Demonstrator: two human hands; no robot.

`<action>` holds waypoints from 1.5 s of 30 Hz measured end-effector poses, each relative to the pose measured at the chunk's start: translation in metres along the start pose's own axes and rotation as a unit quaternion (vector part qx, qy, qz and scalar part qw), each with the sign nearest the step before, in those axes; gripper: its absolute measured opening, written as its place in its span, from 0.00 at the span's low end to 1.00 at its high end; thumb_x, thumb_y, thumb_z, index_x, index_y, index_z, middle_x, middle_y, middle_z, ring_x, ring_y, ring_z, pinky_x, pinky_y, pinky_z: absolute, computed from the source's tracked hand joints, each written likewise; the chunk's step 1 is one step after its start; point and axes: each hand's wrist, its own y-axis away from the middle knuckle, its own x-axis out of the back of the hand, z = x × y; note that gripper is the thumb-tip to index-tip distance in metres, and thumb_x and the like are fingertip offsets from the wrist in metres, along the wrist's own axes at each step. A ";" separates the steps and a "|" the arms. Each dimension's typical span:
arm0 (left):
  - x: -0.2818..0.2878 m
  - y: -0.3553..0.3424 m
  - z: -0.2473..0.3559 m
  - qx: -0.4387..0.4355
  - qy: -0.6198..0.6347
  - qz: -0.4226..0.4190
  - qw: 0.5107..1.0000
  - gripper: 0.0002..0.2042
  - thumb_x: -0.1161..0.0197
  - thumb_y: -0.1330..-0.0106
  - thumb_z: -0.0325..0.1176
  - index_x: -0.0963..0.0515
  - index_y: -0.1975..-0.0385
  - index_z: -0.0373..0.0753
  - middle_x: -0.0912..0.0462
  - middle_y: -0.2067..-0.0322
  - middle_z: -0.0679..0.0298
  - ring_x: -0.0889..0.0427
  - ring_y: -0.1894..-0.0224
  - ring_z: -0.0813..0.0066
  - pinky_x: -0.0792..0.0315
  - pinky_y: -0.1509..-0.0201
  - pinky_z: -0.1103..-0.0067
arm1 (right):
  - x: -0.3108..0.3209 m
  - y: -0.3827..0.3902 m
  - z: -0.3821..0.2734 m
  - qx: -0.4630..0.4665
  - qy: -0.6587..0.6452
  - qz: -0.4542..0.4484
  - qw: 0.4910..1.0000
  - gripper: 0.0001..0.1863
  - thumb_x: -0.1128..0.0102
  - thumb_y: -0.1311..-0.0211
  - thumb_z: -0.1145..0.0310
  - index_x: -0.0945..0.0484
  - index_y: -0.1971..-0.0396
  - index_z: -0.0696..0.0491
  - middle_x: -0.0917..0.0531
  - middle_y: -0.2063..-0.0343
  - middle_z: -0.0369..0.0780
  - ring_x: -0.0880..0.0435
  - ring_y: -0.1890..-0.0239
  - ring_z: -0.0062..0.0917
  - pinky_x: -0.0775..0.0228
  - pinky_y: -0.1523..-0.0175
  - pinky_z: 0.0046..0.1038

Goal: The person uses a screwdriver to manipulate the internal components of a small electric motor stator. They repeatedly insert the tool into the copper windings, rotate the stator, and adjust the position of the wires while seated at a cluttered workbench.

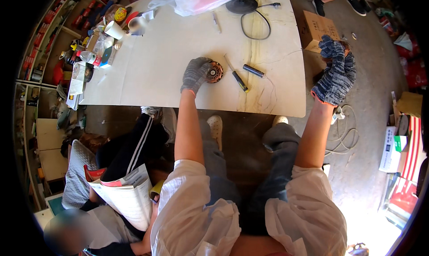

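Note:
My left hand (195,75), in a grey knit glove, is closed around the side of a round motor stator (216,73) with copper windings, near the table's front edge. My right hand (336,70), in a dark blue-grey knit glove with an orange cuff, is out past the table's right edge. Its fingers are curled on a coppery-brown thing (345,47), mostly hidden by the glove. A screwdriver (240,81) with a black and yellow handle lies right of the stator. Beside it rests a short dark cylinder (254,70) with thin wire trailing off.
A black disc-shaped device (241,5) with a plugged cord and a plastic bag (192,1) lie at the table's far side. Cups and bottles crowd its left edge. A cardboard box (318,28) stands on the floor at right. Another person with papers (129,198) sits at lower left.

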 end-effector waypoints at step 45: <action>0.014 0.085 0.178 -0.354 0.510 -0.073 0.781 0.08 0.39 0.38 0.29 0.21 0.64 0.33 0.19 0.67 0.60 0.21 0.62 0.75 0.28 0.58 0.79 | 0.015 0.073 0.022 0.004 0.179 -0.404 0.897 0.20 0.51 0.38 0.64 0.33 0.48 0.57 0.24 0.60 0.40 0.25 0.64 0.23 0.31 0.62 0.22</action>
